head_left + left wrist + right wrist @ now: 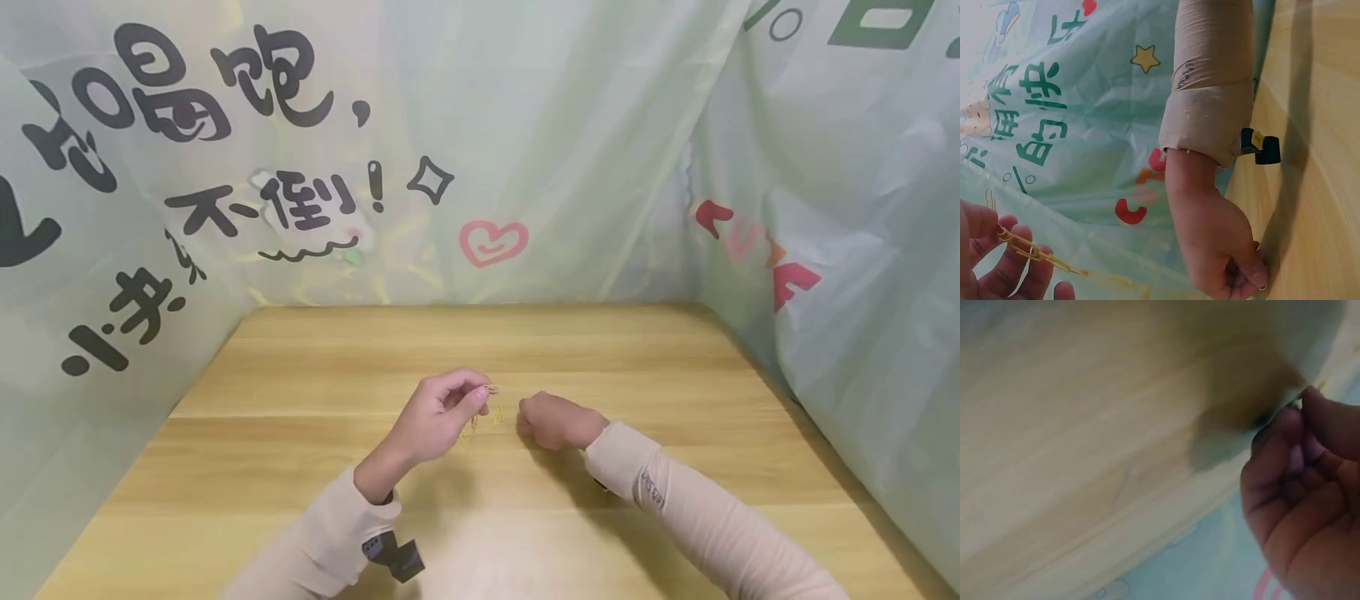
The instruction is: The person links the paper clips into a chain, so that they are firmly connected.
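Note:
My left hand (442,417) is raised above the table and pinches a yellow paper clip (491,387) between thumb and fingers. From it hangs a chain of linked paper clips (1035,251), seen in the left wrist view running past the fingers; its far part is blurred. To the right, my right hand (555,421) is low at the tabletop with its fingers curled. Its thumb and finger pinch a small paper clip (1263,287), of which only a tiny loop shows. More yellow clips (497,415) appear between the two hands.
The wooden table (300,500) spreads around both hands. Printed cloth curtains (585,167) stand along its back and sides. Each wrist carries a small black camera (393,557).

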Available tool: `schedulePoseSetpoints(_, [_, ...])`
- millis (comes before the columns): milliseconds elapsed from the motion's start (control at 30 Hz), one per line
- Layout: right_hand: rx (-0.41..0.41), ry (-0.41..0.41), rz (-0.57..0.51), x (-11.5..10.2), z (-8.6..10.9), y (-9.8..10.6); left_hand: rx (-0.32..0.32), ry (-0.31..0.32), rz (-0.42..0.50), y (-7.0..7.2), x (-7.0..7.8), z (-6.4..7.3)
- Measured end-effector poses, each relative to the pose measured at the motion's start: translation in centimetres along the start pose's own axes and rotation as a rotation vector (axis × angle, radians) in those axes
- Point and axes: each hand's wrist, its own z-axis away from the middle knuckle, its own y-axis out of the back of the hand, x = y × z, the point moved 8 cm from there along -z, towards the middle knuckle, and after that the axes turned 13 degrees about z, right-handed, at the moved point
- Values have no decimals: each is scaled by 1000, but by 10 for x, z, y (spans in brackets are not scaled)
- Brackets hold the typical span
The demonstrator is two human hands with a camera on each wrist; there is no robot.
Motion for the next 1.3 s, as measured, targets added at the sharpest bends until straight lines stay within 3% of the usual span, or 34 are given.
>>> schedulePoseSetpoints(100, [123,37,-161,-3,2,22,9,-1,5,0,1,-2])
schedulePoseSetpoints(200, [262,52,-435,-6,7,48,7,15,10,0,0,-3])
schedulePoseSetpoints(333, [368,-18,-783,-10,18,75,13,51,12,-1,-2,-4])
schedulePoseSetpoints(433, [424,-42,-920,-15,25,91,21,61,9,-1,-4,-4])
schedulePoseSetpoints(567, [492,-33,-986,-20,34,103,37,12,-15,0,-4,-5])
schedulePoseSetpoints(833, [550,47,-1025,-34,46,115,67,-255,-104,0,9,-5])
schedulePoseSetpoints(933, [554,85,-1014,-38,50,118,70,-315,-108,1,12,-3])
schedulePoseSetpoints(1033, [543,101,-987,-40,52,119,83,-318,-94,2,12,-3])
schedulePoseSetpoints(1300, [503,130,-977,-43,54,120,131,-254,-17,6,12,-2])
